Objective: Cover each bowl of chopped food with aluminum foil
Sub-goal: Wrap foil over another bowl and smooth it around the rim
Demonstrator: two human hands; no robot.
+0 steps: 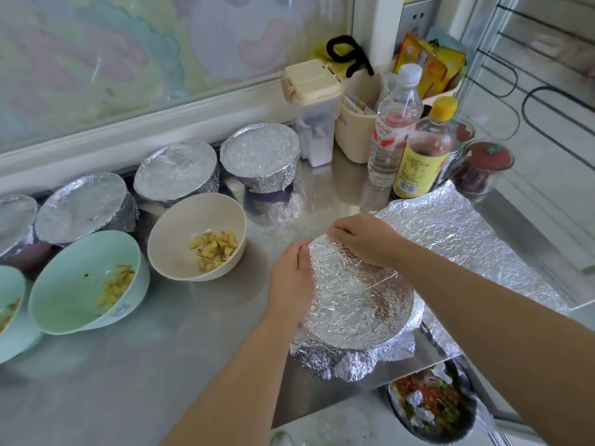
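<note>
**A:** Head view: our foil-wrapped bowl (357, 304) sits near the front right edge of the desk (161, 365), just beside the loose foil sheet (467, 239). Why both hands on it?

**B:** We're crimping, we reckon. Our left hand (291, 278) curls round the left rim and our right hand (363, 236) pinches foil at the far rim, so the skirt hugs the wall.

**A:** Room to move?

**B:** It's tight, with bottles (396, 130) behind and the desk edge close in front. Leftward we have open desk, then the beige bowl (174, 239) and green bowl (74, 278), both uncovered. Covered bowls (260, 156) line the back.
</note>
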